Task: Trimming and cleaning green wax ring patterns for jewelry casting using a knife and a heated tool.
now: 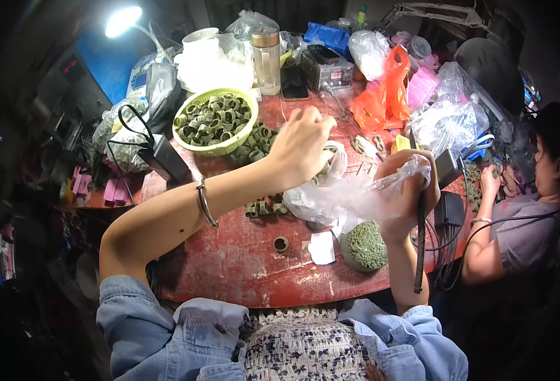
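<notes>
1. Your right hand (402,184) is closed in a fist around the gathered neck of a clear plastic bag (346,197), with a dark ribbed tool handle (419,244) hanging down from the same grip toward the near edge. Bunching the neck this way seems meant to keep the bag's mouth up and its load inside.

2. Your left hand (299,149) hovers over the far side of the bag, fingers curled and drawn together at the tips. Whether they pinch a piece I cannot tell, since the fingertips face away from the camera.

3. The bag lies slumped on the red round table (242,267), near its middle, between your two hands. Its long axis runs left to right, with the neck pointing right into your fist and the fuller end sagging left.

4. Just near of the bag sit a green, grainy round pad (364,246), a white slip of paper (322,247) and a single short ring (281,244).

5. Left of the bag, loose dull-green rings (264,208) lie within easy reach of your left hand.

6. Farther off to the left, a lime-green basket (216,120) holds many more such rings.

7. On the far right, another person's hands (491,181) work at their own small pieces.
</notes>
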Tool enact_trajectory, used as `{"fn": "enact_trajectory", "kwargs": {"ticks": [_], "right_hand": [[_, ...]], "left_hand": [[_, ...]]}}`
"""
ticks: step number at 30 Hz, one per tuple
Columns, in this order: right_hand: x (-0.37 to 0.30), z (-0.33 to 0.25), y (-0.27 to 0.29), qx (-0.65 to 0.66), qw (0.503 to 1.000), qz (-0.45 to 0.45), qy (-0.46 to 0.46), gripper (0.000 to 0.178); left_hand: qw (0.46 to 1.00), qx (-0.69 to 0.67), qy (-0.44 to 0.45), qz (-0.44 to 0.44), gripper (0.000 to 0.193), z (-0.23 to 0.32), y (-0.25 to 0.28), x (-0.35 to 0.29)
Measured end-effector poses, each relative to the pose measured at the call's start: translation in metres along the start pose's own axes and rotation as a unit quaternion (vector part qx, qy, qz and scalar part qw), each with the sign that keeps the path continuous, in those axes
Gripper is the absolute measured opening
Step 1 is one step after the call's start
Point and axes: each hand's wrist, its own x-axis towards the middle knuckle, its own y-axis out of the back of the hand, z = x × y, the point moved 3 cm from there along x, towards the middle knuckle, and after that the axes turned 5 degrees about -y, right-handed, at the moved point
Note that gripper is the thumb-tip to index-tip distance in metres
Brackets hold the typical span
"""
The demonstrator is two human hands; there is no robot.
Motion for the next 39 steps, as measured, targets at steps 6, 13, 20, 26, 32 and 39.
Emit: {"fn": "enact_trajectory", "kwargs": {"ticks": [6, 13, 20, 26, 32, 39], "right_hand": [[0.006, 0.01, 0.019, -0.024, 0.996, -0.068, -0.05, 0.033], [0.049, 0.007, 0.041, 0.026, 0.992, -0.062, -0.109, 0.024], [0.125, 0.025, 0.043, -0.047, 0.997, -0.066, -0.017, 0.02], [0.191, 0.083, 0.022, -0.118, 0.991, -0.05, -0.029, 0.011], [0.21, 0.118, -0.016, -0.2, 0.979, -0.013, 0.045, 0.011], [0.21, 0.141, 0.001, -0.193, 0.963, -0.139, -0.122, 0.015]], "left_hand": [[0.956, -0.172, 0.178, -0.16, 0.018, -0.032, 0.004, -0.011], [0.873, -0.406, 0.271, 0.004, 0.019, -0.024, 0.06, 0.023], [0.807, -0.496, 0.231, 0.22, 0.017, -0.045, 0.101, 0.055], [0.78, -0.484, 0.199, 0.342, 0.017, -0.087, 0.104, 0.082], [0.811, -0.342, 0.199, 0.431, 0.021, -0.125, 0.089, 0.061], [0.875, -0.254, 0.358, 0.206, 0.028, -0.092, 0.041, 0.011]]}}
